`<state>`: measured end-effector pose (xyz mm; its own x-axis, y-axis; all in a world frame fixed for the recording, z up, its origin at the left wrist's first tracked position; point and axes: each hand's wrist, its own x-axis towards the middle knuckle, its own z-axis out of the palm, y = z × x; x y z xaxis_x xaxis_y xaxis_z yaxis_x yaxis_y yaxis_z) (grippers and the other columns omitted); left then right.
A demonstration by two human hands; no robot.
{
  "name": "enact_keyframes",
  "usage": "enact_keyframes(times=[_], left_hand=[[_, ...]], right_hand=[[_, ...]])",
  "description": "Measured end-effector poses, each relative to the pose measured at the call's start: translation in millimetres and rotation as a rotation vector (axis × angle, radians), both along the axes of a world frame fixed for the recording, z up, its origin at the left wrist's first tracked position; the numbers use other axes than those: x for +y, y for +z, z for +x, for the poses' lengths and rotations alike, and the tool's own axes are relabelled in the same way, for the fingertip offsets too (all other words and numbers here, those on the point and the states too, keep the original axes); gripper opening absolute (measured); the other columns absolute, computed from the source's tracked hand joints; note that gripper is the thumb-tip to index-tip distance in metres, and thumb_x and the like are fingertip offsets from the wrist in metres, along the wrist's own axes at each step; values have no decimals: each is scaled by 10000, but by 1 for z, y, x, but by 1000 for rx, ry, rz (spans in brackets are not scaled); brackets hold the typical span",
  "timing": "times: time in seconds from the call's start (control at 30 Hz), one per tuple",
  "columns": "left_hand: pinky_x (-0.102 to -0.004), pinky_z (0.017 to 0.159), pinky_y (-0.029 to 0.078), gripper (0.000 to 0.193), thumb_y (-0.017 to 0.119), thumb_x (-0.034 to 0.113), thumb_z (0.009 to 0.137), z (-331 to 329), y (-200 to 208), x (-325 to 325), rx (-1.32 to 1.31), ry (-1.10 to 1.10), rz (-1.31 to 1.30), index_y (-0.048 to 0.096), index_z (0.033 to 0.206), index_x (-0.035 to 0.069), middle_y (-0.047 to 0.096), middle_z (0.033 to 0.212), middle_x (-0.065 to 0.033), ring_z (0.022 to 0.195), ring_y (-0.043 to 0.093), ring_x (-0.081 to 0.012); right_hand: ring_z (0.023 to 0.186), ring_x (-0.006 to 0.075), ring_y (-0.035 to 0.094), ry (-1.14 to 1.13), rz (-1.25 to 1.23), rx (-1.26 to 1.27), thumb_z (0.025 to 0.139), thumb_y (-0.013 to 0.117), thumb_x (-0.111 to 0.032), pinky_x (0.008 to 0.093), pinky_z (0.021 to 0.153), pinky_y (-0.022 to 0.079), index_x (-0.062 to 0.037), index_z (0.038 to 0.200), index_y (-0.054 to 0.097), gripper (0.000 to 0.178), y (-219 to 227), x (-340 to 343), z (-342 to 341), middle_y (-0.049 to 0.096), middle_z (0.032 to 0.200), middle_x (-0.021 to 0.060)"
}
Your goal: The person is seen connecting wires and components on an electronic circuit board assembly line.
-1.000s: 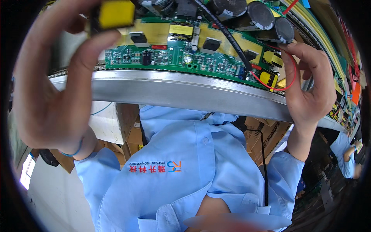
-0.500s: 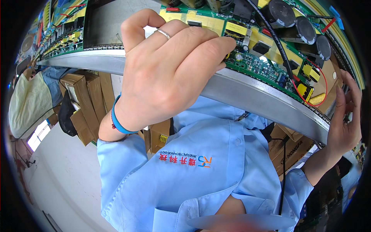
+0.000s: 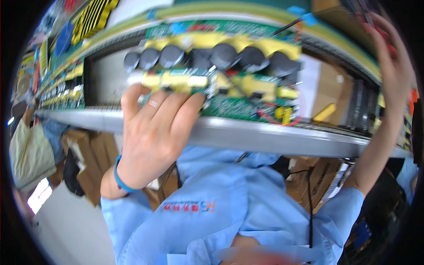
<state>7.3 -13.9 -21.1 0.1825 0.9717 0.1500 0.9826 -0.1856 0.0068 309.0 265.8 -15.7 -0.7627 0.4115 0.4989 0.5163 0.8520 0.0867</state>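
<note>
A long green circuit board (image 3: 229,107) with yellow-wrapped parts and a row of large dark round capacitors (image 3: 223,55) lies across the work line. My left hand (image 3: 152,132), with a ring and a blue wristband, is bent over its near edge. The fingertips grip the board's left part, and what lies under them is hidden. At the far right, past the board's end, my raised right hand (image 3: 395,66) is closed around a red-handled hand tool (image 3: 388,40). Motion blur and the picture's rim hide the tool's exact kind.
A metal rail (image 3: 247,138) runs along the near side of the line. Right of the board lie brown cardboard (image 3: 333,86) and a yellow piece (image 3: 324,113). More boards (image 3: 62,90) stand at the left. A black-and-yellow striped thing (image 3: 92,20) is at the back left.
My right hand has moved up and away, from empty beside the board's right end to holding the red-handled tool. The view has shifted, showing more of the board; my left hand stays at it.
</note>
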Motion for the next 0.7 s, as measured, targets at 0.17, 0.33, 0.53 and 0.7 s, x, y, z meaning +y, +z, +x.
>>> enact_keyframes(times=[0.17, 0.33, 0.53, 0.7], left_hand=[[-437, 844, 392, 317, 725, 99, 703, -9, -5, 3, -146, -67, -17, 624, 998, 40, 595, 775, -61, 654, 563, -217], [-411, 821, 398, 271, 703, 79, 708, 2, -7, 8, -272, -107, 41, 634, 967, 41, 612, 760, -58, 667, 585, -206], [-393, 791, 399, 293, 690, 84, 714, 40, -27, 30, -343, -185, 139, 630, 996, 31, 641, 820, -64, 723, 615, -197], [-409, 812, 400, 320, 690, 111, 758, 76, -36, 50, -364, -299, 156, 626, 1060, 29, 653, 872, -69, 777, 625, -200]], right_hand=[[797, 243, 649, -247, -181, 216, 757, 733, -102, 359, 718, 507, -18, 1006, 661, 272, 1, 60, -41, 671, 888, 145], [846, 179, 653, -274, -486, -55, 858, 705, -242, 300, 761, 487, -27, 1066, 647, 305, -24, 152, -48, 702, 954, 105], [955, 324, 655, -463, -218, -87, 844, 673, -312, 429, 807, 501, -73, 1020, 646, 299, -7, 126, -80, 689, 980, 144], [962, 360, 665, -679, -186, -173, 853, 558, -225, 479, 821, 527, -101, 996, 689, 230, -11, 133, -57, 697, 1023, 158]])
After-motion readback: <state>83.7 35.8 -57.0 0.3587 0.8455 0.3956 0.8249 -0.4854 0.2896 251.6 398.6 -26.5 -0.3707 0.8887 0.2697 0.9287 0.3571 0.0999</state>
